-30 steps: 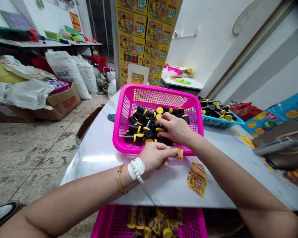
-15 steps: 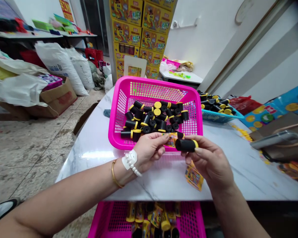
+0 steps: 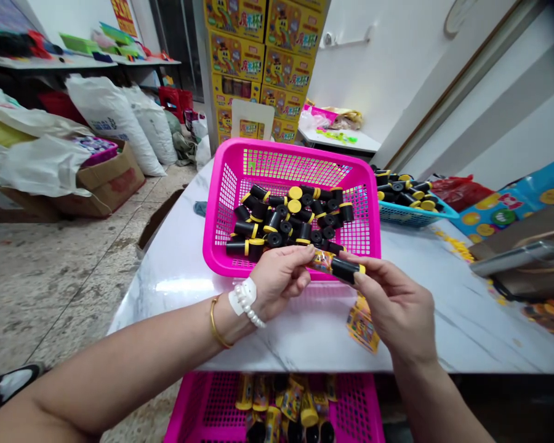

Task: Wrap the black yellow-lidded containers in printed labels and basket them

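Observation:
Between thumb and fingers, my left hand (image 3: 286, 274) pinches a printed orange plastic sleeve (image 3: 322, 260). My right hand (image 3: 399, 301) grips a small black cylinder with a yellow cap (image 3: 345, 269) by its capped end. The cylinder's black end meets the sleeve's opening; how far it is inside I cannot tell. Just behind both hands stands a pink basket (image 3: 210, 234) with several loose black cylinders (image 3: 274, 221) in it. More flat printed sleeves (image 3: 364, 326) lie on the table below my right hand.
Under the front edge of the marble-patterned table (image 3: 166, 307), a lower pink basket (image 3: 189, 406) holds several sleeved cylinders (image 3: 293, 400). A blue basket (image 3: 410, 215) of black cylinders stands right. Stacked yellow boxes (image 3: 286, 67) rise behind. White sacks (image 3: 111, 123) stand on the floor at left.
My right hand has brought the cylinder's black end to the sleeve, lining the two up. My left hand keeps its pinch on the sleeve. The view has shifted slightly.

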Tool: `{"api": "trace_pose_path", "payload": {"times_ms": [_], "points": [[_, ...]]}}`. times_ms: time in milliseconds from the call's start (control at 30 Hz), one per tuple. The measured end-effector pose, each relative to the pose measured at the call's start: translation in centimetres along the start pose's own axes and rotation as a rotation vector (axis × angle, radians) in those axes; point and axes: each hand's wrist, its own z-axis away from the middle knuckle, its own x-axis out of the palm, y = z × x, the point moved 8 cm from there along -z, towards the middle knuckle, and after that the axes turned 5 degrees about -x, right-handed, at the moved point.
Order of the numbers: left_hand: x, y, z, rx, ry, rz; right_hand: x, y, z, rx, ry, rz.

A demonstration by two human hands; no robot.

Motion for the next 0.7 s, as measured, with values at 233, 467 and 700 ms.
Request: {"api": "trace_pose_path", "payload": {"times_ms": [233,467,700], "points": [[-0.1,-0.1,-0.2,-0.043,-0.038,-0.015,0.0,-0.4,0.4,-0.052,-0.010,0.027],[0.2,0.3,-0.1,-0.039,-0.034,0.015,0.2,0.1,-0.1,-0.049,-0.011,0.011],[0.1,0.2,-0.1,-0.016,-0.027,0.008,0.3,-0.3,1.0,-0.170,0.004,0.081]]}}
